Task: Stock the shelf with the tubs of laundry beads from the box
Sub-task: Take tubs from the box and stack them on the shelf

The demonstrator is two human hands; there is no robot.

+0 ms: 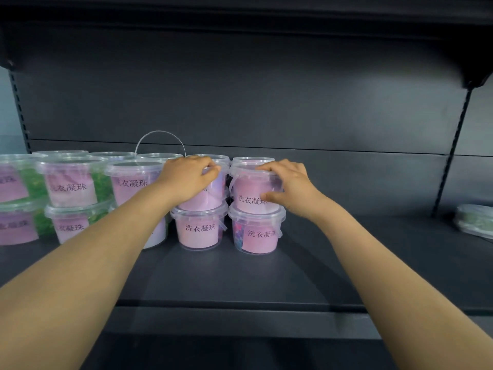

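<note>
On the shelf [266, 284], the left hand [186, 177] grips a top tub [212, 196] that sits on a bottom tub [200, 231]. Just beside it, the right hand [288, 188] holds a second top tub [250, 190], stacked on a second bottom tub [257, 233]. More stacked tubs [72, 188] stand left of the left hand, and others stand behind both hands. A wrapped packet [474, 222] lies well right of the right hand.

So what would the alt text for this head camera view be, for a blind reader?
A person's left hand grips the left clear plastic pink-labelled tub and the right hand grips the right clear plastic pink-labelled tub, each sitting atop another tub on a dark grey metal shelf. More stacked tubs, some with green contents, stand further left.
</note>
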